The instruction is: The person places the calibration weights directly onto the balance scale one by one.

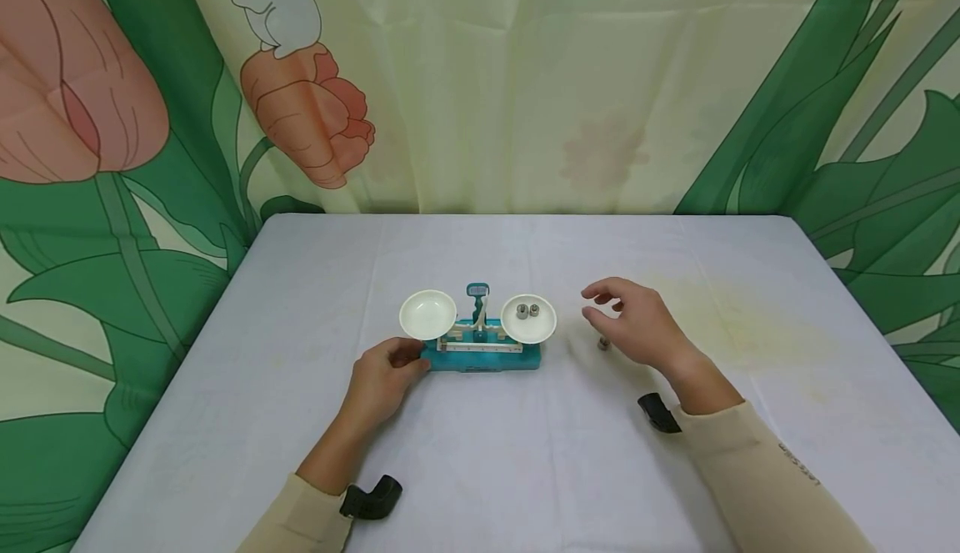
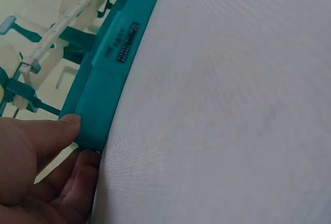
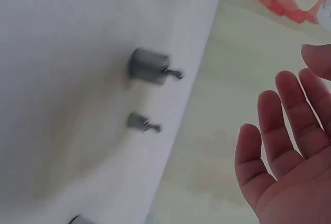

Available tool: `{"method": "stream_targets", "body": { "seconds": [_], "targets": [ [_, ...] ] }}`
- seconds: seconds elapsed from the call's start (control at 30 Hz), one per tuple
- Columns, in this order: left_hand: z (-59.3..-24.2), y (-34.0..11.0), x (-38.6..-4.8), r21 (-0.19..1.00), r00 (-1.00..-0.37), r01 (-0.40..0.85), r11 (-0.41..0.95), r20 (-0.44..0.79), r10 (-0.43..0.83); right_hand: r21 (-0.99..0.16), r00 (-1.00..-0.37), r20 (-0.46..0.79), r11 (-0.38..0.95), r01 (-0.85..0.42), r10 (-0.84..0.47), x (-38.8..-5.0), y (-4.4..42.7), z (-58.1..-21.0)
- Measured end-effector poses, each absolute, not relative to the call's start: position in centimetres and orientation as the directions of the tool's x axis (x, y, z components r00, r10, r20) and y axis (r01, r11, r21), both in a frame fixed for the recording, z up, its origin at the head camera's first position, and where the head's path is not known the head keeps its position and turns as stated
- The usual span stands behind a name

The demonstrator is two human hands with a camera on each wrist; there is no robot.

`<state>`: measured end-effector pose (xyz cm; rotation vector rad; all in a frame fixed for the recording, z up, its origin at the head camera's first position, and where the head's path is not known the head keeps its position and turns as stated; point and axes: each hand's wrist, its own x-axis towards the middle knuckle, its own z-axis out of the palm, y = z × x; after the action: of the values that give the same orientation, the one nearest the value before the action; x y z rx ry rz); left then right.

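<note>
A teal balance scale [image 1: 480, 359] with two white pans stands on the table. The left pan [image 1: 427, 314] is bare, while two small metal weights [image 1: 528, 311] sit in the right pan [image 1: 528, 334]. My left hand [image 1: 380, 380] grips the left end of the scale's base, its thumb on the teal edge in the left wrist view. To the right of the scale, my right hand [image 1: 637, 319] hovers with relaxed fingers and holds nothing. Under it a metal weight [image 1: 603, 343] partly shows. The right wrist view has a larger knobbed weight [image 3: 149, 66] and a smaller one [image 3: 138, 122], both upright and slightly blurred.
A white cloth [image 1: 465, 461] covers the table. Part of another metal object [image 3: 81, 220] shows at the bottom of the right wrist view. Behind the table hangs a printed curtain [image 1: 510, 86] with plants and a rabbit. Each wrist carries a black device [image 1: 372, 499].
</note>
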<state>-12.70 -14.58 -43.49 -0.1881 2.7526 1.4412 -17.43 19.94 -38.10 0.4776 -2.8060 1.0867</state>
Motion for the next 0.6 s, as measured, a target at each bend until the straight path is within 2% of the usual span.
{"method": "stream_targets", "body": {
  "seconds": [0.27, 0.6],
  "targets": [
    [-43.5, -14.6, -12.7, 0.819, -0.992, -0.124, 0.56, -0.085, -0.095, -0.621, -0.966, 0.138, 0.741, -0.255, -0.218, -17.1, 22.6, -39.1],
    [-43.6, -14.6, -12.8, 0.821, -0.992, -0.122, 0.558, -0.086, -0.091, -0.576, -0.986, -0.006, 0.807, -0.133, -0.167, -17.1, 24.4, -40.0]
  ]
}}
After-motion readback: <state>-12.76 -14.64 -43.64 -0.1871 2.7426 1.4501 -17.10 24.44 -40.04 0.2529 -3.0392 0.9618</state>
